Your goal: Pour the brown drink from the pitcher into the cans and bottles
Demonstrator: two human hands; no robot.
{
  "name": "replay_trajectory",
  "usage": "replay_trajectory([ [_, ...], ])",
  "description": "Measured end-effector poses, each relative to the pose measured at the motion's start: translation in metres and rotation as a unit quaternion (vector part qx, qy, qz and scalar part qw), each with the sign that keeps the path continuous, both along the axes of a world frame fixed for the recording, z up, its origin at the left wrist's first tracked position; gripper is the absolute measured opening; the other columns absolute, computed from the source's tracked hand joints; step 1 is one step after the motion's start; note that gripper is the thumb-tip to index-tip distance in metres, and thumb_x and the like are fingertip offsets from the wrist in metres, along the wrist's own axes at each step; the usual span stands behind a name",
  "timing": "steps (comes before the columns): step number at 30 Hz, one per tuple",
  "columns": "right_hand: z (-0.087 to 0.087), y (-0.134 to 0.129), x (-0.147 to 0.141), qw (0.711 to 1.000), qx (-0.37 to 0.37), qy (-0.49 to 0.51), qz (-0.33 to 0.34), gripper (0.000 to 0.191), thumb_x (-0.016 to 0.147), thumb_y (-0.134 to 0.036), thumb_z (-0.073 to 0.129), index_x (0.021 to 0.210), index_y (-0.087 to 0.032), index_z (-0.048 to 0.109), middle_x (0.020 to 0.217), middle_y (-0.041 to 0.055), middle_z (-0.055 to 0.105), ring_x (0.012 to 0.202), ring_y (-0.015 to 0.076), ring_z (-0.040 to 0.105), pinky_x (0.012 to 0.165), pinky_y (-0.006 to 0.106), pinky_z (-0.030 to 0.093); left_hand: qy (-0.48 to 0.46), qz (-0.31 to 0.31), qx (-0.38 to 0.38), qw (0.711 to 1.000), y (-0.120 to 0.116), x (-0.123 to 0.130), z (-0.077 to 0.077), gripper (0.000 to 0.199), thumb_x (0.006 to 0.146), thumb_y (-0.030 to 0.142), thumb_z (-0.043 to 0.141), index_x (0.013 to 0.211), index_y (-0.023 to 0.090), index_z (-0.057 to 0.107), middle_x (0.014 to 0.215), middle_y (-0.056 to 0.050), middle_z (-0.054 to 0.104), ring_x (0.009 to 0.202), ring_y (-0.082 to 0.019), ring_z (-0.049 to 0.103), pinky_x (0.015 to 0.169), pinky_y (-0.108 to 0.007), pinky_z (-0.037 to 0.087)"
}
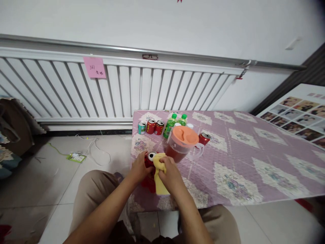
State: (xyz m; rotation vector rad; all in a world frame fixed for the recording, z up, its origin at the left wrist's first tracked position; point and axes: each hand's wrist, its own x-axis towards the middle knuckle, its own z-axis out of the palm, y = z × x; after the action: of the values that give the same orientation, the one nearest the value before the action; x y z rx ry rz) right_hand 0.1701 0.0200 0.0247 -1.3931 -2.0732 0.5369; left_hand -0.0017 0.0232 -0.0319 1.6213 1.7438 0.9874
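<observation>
Pitcher (176,151): upright on the patterned tablecloth (238,181); reddish drink inside, orange lid (180,136) on top, handle to the right.
Left hand (140,168): curled round an open drink can (151,157), left of the pitcher and nearer the person; the can is upright.
Right hand (171,172): clenched on a bunched yellow cloth (161,184), just on the near side of the pitcher; the cloth hangs down beside the drink can.
Red item (148,184): below the drink can, left of the pitcher; partly hidden, its kind unclear.
Row of cans: a teal can (142,128) and two red cans (151,126), beyond the pitcher to its left; all upright.
Green bottles (169,127): two, upright, just behind the pitcher; partly covered by it.
Another red can (204,138): right of the pitcher, near its handle.
Radiator (124,89): on the wall behind the pitcher; a pink note (94,67) hangs there, to the pitcher's left.
</observation>
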Motion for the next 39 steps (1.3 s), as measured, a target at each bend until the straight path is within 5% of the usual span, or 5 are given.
replay_trajectory([
  [17,0.011,-0.034,0.012,0.998,-0.031,0.006,0.057,0.042,0.066,-0.001,0.05,0.101,-0.022,0.061,0.115,0.009,0.065,0.111,0.0265,0.06,0.099,0.043,0.048,0.025,-0.048,0.0,0.999,0.007,-0.011,0.005,0.074,0.072,0.03,0.081,0.139,0.024,0.051,0.138,-0.014,0.06,0.129,-0.035,0.056,0.109,-0.052,0.044],
  [21,0.007,-0.037,0.031,0.997,-0.025,0.073,0.026,0.041,0.067,-0.007,0.05,0.103,-0.025,0.06,0.116,0.007,0.066,0.112,0.024,0.063,0.098,0.04,0.05,0.001,-0.089,0.022,0.996,0.013,-0.018,0.016,0.095,0.064,0.023,0.083,0.149,0.021,0.041,0.148,-0.016,0.053,0.137,-0.035,0.05,0.117,-0.052,0.038],
  [29,-0.008,-0.039,0.055,0.987,-0.009,0.14,-0.079,0.031,0.075,-0.022,0.051,0.104,-0.024,0.059,0.115,0.0085,0.067,0.109,0.025,0.065,0.097,0.041,0.051,0.154,-0.147,-0.024,0.977,0.022,-0.009,0.053,0.09,0.065,0.031,0.084,0.146,0.023,0.048,0.143,-0.017,0.057,0.132,-0.044,0.053,0.111,-0.06,0.04],
  [39,-0.017,-0.04,0.051,0.981,0.017,0.174,-0.086,0.031,0.076,-0.021,0.053,0.106,-0.023,0.059,0.115,0.0102,0.066,0.111,0.0252,0.065,0.099,0.041,0.051,0.108,-0.175,0.01,0.979,0.022,-0.007,0.042,0.077,0.064,0.016,0.077,0.137,0.02,0.053,0.135,-0.013,0.061,0.125,-0.032,0.058,0.11,-0.044,0.044],
])
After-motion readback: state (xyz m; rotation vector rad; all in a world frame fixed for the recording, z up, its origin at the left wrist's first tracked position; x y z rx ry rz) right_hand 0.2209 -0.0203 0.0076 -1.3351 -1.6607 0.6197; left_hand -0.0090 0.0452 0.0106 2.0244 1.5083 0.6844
